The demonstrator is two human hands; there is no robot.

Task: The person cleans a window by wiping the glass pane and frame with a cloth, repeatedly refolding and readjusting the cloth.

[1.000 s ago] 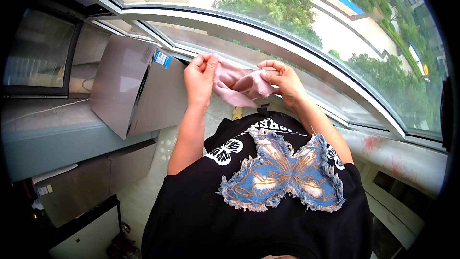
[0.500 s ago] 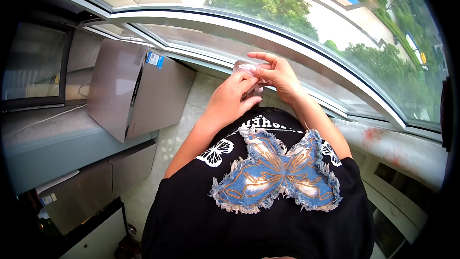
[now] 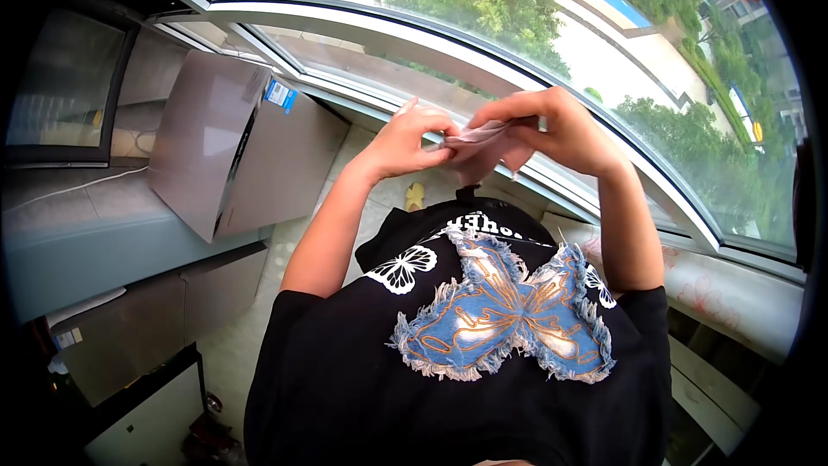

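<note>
A thin, crumpled pinkish-grey cloth (image 3: 481, 148) is stretched between my two hands, in front of my chest and close to the window. My left hand (image 3: 404, 143) pinches its left edge between thumb and fingers. On the other side, my right hand (image 3: 571, 131) grips the upper right part, with the fingers bent over it. The lower part of the cloth hangs down loosely in folds. What kind of cloth piece it is, I cannot make out.
A large window with a metal frame (image 3: 362, 24) curves across ahead of me. To the left, a grey-brown box-shaped appliance (image 3: 280, 164) with a blue label stands beside a blue-grey counter (image 3: 78, 242). A flower-patterned white cover (image 3: 716, 293) lies at the right.
My hands have moved apart, the left one leftward and the right one rightward. The cloth, bunched between them before, is now spread out. My view has shifted slightly.
</note>
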